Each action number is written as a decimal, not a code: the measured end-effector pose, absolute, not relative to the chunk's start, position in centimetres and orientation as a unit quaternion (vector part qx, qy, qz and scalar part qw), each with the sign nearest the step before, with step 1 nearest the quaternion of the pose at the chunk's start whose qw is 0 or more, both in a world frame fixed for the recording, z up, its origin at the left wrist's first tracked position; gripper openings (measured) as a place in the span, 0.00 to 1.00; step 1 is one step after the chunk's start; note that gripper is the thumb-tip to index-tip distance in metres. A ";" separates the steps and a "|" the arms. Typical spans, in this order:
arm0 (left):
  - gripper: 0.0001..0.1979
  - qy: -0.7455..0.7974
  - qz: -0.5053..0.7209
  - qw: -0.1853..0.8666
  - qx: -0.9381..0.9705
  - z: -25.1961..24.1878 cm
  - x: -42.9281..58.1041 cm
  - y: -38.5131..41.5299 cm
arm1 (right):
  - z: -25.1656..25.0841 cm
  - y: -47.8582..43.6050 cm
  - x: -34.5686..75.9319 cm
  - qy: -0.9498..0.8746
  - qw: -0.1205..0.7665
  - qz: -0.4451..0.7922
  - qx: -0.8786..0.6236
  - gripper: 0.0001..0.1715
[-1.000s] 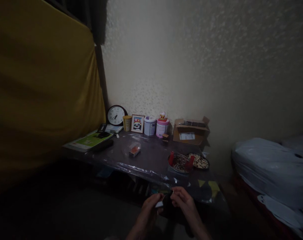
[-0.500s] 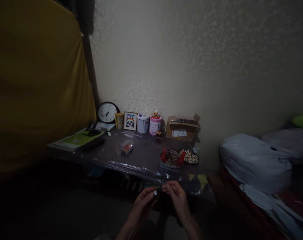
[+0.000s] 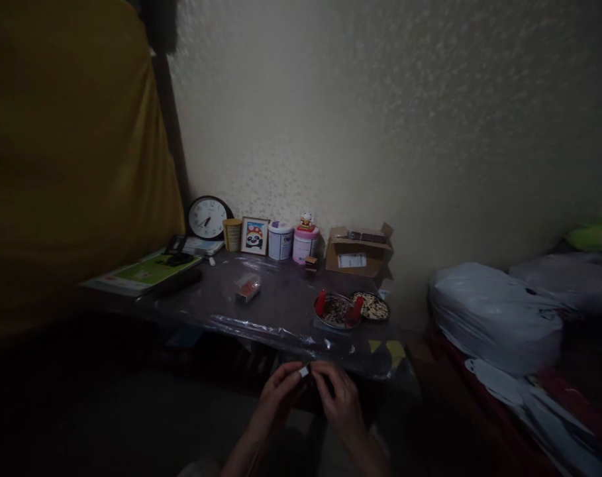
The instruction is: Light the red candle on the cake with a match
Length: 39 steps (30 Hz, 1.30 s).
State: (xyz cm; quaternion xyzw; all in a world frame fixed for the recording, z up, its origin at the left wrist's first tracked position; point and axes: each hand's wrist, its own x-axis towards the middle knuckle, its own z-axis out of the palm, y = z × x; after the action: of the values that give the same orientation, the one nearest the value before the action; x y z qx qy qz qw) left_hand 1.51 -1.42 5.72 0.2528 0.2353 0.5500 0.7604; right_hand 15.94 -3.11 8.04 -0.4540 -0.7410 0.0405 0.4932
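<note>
In front of the table's near edge, my left hand (image 3: pixel 279 392) pinches a small white block-like piece (image 3: pixel 304 371) between thumb and fingers. My right hand (image 3: pixel 339 396) meets it from the other side, thumb and fingertips pressed together. Whatever those right fingertips hold, if anything, is too small and dark to make out. Beyond my hands, a round dish (image 3: pixel 336 321) of dark bits carries two red objects, one upright and one leaning. Just behind it to the right lies a second dish (image 3: pixel 371 306) full of pale, thin bits.
On the plastic-covered table (image 3: pixel 275 301) is a small packet (image 3: pixel 248 288). Along the wall stand a clock (image 3: pixel 207 218), a yellow cup (image 3: pixel 232 235), a panda picture (image 3: pixel 255 236), two tubs and a cardboard box (image 3: pixel 353 258). Green-covered books (image 3: pixel 154 271) lie left; white bags (image 3: pixel 497 315) sit right.
My right hand has come in towards the left, so the gap between the fingertips has closed at the white piece. The view has shifted slightly.
</note>
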 end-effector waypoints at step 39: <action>0.07 0.265 0.613 0.696 0.262 7.8 1.2 -2.2 | 10.6 -3.3 15.1 -0.766 0.491 -0.036 -0.413 0.11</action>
State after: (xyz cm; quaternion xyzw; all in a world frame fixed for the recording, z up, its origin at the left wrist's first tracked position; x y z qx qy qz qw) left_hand 1.22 -2.15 7.83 0.2623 0.2647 0.6133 0.6964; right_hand 15.07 -3.32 10.64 -0.4133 -0.7661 -0.0359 0.4910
